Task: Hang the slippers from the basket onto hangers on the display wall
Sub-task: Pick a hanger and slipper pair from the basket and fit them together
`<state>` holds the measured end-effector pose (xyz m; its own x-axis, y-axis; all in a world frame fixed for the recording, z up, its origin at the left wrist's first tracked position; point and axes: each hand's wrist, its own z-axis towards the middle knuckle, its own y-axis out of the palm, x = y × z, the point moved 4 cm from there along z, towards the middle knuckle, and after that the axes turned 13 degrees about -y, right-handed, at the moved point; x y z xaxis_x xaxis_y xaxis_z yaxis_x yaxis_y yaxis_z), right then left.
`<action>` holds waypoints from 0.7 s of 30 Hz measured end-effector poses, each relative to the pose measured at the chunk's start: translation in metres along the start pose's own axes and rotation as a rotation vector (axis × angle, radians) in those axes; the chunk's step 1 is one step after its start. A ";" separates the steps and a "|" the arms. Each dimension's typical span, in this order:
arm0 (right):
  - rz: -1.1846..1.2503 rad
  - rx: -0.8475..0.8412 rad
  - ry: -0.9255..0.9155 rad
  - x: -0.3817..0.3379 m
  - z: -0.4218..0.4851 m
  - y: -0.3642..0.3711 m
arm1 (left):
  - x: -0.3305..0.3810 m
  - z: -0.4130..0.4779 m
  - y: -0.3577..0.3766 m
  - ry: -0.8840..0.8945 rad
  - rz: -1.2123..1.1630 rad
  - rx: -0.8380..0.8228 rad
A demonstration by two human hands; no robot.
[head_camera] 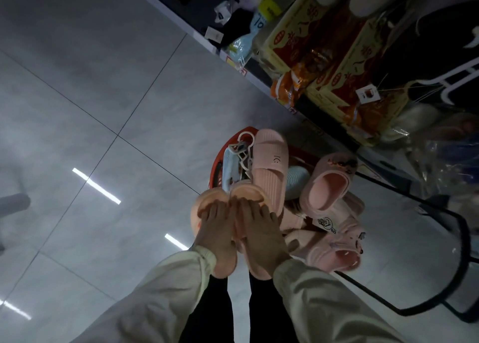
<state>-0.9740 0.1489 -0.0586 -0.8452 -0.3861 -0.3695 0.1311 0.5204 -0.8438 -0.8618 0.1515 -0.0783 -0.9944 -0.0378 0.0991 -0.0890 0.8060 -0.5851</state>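
A red basket (234, 137) on the floor holds several slippers and a white hanger (245, 150). A pink smiley slide (269, 161) lies on top, a pink clog (326, 187) to its right. In front of the basket I hold a pair of peach slippers side by side. My left hand (215, 228) grips the left peach slipper (204, 200), fingers curled over its upper edge. My right hand (261, 228) grips the right peach slipper (248, 191) the same way. More pink slippers (337, 244) are piled at the right of the basket.
A low shelf edge (197, 34) runs diagonally at the upper right, stocked with yellow-red boxes (305, 31), orange packets and bagged goods. A black metal frame (440, 303) stands at the right. Grey tiled floor (90, 96) spreads to the left.
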 end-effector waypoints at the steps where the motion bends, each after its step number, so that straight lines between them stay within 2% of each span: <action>1: 0.037 0.018 -0.005 -0.006 0.000 0.002 | -0.008 -0.002 0.002 0.004 -0.024 0.016; 6: 0.232 -0.153 -0.025 -0.032 0.003 0.028 | -0.050 -0.006 0.021 -0.015 -0.032 0.049; 12: 0.451 -0.265 -0.051 -0.047 0.013 0.043 | -0.067 -0.004 0.015 -0.093 0.048 0.099; 14: 0.549 -0.234 -0.045 -0.045 0.025 0.041 | -0.073 0.000 0.015 -0.146 0.060 0.059; 16: 0.617 -0.105 0.006 -0.035 0.044 0.039 | -0.083 0.005 0.016 -0.238 0.055 0.054; 18: 0.583 -0.018 0.104 -0.014 0.067 0.040 | -0.089 0.011 0.013 -0.298 0.076 0.042; 21: 0.517 -0.002 0.245 0.018 0.105 0.040 | -0.092 0.022 0.004 -0.315 0.096 0.068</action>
<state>-0.9299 0.0827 -0.1401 -0.7669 0.1067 -0.6328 0.5587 0.5962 -0.5766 -0.7717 0.1455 -0.1077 -0.9664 -0.1528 -0.2069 0.0131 0.7742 -0.6328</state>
